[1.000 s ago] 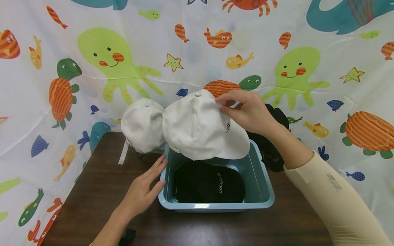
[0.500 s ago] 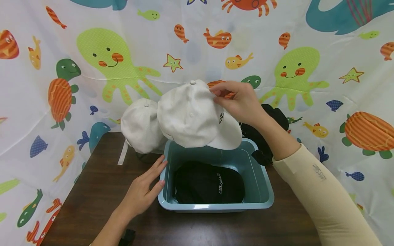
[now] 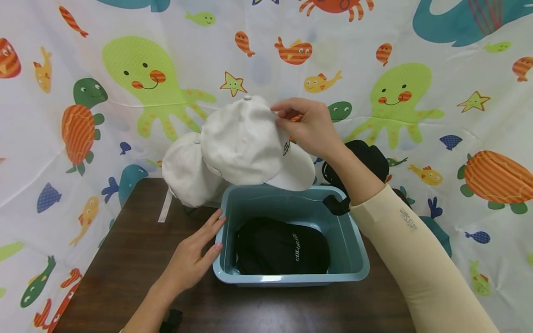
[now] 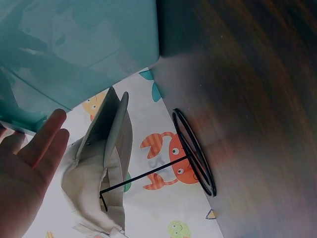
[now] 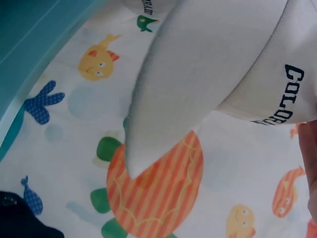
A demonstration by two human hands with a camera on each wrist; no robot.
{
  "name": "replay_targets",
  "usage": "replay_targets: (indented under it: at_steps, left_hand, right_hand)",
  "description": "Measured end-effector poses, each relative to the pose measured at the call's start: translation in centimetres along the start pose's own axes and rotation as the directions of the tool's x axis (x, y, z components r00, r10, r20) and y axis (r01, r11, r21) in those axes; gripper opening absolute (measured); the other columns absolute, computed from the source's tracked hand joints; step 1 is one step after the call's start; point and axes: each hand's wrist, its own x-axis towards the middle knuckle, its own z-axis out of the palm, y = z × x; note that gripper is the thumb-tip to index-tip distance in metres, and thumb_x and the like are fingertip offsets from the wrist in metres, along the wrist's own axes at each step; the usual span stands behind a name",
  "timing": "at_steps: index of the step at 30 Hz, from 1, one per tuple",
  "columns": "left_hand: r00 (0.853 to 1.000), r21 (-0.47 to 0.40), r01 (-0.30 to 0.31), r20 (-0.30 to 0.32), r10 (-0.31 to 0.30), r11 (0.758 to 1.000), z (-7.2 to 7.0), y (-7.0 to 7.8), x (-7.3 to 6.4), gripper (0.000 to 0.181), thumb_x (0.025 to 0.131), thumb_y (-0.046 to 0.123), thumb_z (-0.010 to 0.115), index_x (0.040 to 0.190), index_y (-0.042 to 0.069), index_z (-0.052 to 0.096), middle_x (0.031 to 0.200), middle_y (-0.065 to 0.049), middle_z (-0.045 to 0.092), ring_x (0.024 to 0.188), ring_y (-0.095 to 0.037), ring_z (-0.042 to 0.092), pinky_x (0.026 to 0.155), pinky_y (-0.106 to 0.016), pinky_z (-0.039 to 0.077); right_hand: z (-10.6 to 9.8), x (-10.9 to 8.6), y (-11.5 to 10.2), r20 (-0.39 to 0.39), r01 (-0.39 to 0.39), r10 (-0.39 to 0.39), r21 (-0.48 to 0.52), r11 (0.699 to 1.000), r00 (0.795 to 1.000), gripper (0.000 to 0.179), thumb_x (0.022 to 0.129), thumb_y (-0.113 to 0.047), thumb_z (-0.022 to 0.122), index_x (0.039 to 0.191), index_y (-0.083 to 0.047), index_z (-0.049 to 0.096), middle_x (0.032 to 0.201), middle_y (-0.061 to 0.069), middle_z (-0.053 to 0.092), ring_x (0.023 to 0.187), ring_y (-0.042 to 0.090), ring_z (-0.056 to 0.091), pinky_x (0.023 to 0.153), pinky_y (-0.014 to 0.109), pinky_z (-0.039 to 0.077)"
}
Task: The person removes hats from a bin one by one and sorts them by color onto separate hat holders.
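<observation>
Aloft, the white cap (image 3: 243, 141) hangs by the far edge of the blue bin (image 3: 354, 273), its crown pinched in the person's right grip (image 3: 309, 127) and partly covering a second white cap (image 3: 183, 171) behind. The left grip (image 3: 190, 259), released with fingers extended, touches the bin's near-left rim; inside lies a black cap (image 3: 270, 249), and beneath stretches the dark bench (image 3: 137, 245).

A close-fitting cream sleeve (image 3: 420, 263) with small grey lettering (image 3: 408, 219) covers much of the right forearm (image 3: 355, 175), ending in a straight cuff (image 3: 368, 202). A small black piece (image 3: 336, 205) sits beside the sleeve's cuff; well left of the sleeve, another black piece (image 3: 171, 321) shows beside the bare left forearm (image 3: 151, 305).
</observation>
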Motion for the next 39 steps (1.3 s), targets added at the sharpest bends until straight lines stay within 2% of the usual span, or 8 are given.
replay_targets:
  at_steps: [10,27,39]
  left_hand:
    - [1.000,0.008,-0.017,-0.005,0.017,1.000,0.1,-0.2,0.0,0.060,0.102,0.014,0.064,0.159,0.013,0.046,0.168,-0.002,0.036,0.148,-0.019,0.045,0.116,-0.011,0.025]
    - [1.000,0.009,-0.003,0.004,0.003,1.000,-0.1,-0.1,0.0,0.061,0.102,0.014,0.064,0.160,0.014,0.046,0.168,-0.001,0.036,0.149,-0.019,0.043,0.116,-0.012,0.024]
    - [1.000,0.009,-0.014,-0.009,0.014,1.000,0.1,-0.4,-0.1,0.062,0.102,0.014,0.064,0.160,0.017,0.045,0.168,-0.001,0.036,0.148,-0.018,0.044,0.116,-0.012,0.024]
  right_hand:
    - [2.0,1.2,0.3,-0.018,-0.025,0.025,-0.003,1.000,1.000,0.023,0.097,0.001,0.070,0.117,-0.005,0.079,0.100,0.010,0.075,0.097,0.019,0.072,0.084,0.033,0.060]
    - [6.6,2.7,1.6,-0.131,0.075,-0.065,0.074,0.994,0.989,0.022,0.096,0.003,0.071,0.117,0.000,0.078,0.100,0.015,0.075,0.096,0.024,0.073,0.087,0.035,0.059]
    - [10.2,3.5,2.6,-0.146,0.063,-0.046,0.119,0.991,0.988,0.022,0.096,0.005,0.071,0.116,0.000,0.078,0.102,0.016,0.075,0.095,0.024,0.072,0.089,0.033,0.058]
